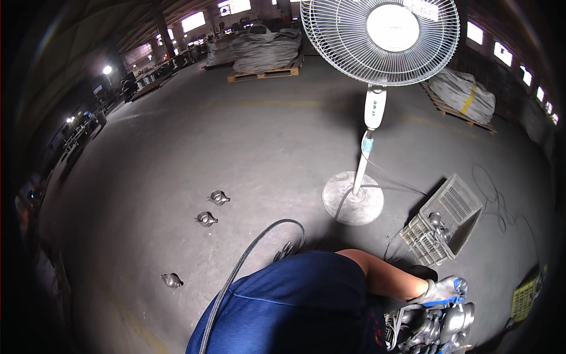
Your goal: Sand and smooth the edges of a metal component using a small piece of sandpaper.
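Observation:
My left hand (443, 291), in a grey work glove with blue on it, reaches across to the lower right. Its fingers are curled down over a shiny rounded metal casting (458, 320) and seem closed on it; the fingertips are partly hidden. More grey metal castings (421, 327) lie heaped beneath and beside the glove. My blue sleeve and shoulder (295, 301) fill the bottom middle and cover part of the heap. No part of my right hand shows.
A white standing fan (371, 109) rises ahead. Right of it, a tilted plastic crate (451, 200) holds metal castings. Several castings, including one metal casting (206, 219), lie on the left floor. A dark cable (242, 259) loops near my shoulder. Covered pallets (265, 74) stand behind.

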